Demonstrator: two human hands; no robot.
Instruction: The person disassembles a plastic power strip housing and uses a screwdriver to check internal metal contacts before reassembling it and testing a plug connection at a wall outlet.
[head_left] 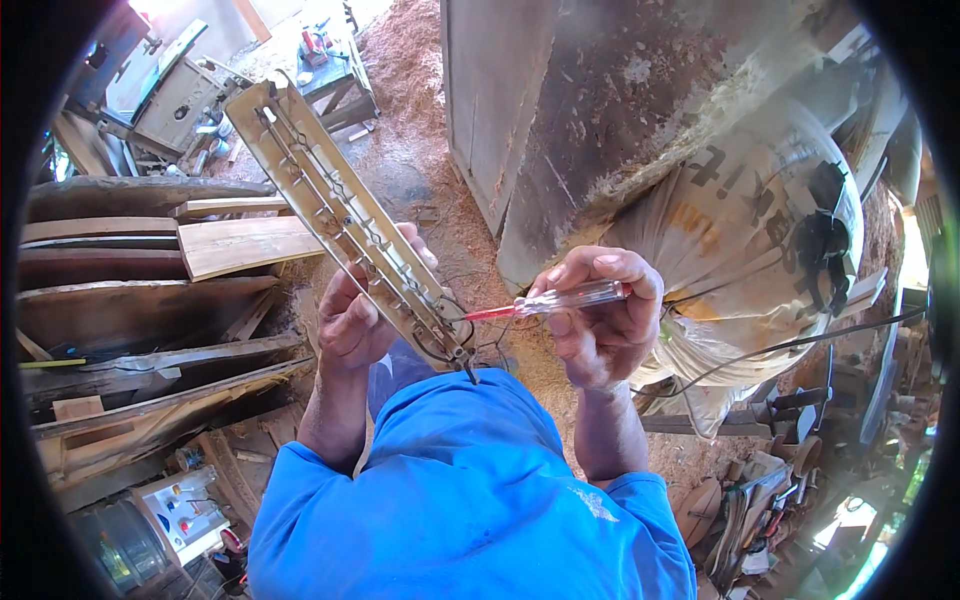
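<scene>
My left hand (350, 322) is closed round the middle of a long, cream-coloured power strip (352, 222). The strip is tilted, its far end up and to the left, its near end close to my chest. Its inside lies open to view, with dark wires and metal contacts running along it. Between the fingers of my right hand (615, 325) is a small screwdriver (575, 297) with a clear handle and a red shaft. The screwdriver's tip points left at the near end of the strip, by a loose wire; whether it touches is too small to tell.
Planks and boards (150, 260) are stacked on the left. A large filled sack (745, 240) stands at the right, beside a big worn panel (600, 110). A dark cable (800, 343) crosses near the sack. Sawdust covers the floor (400, 60); machinery (180, 105) stands far left.
</scene>
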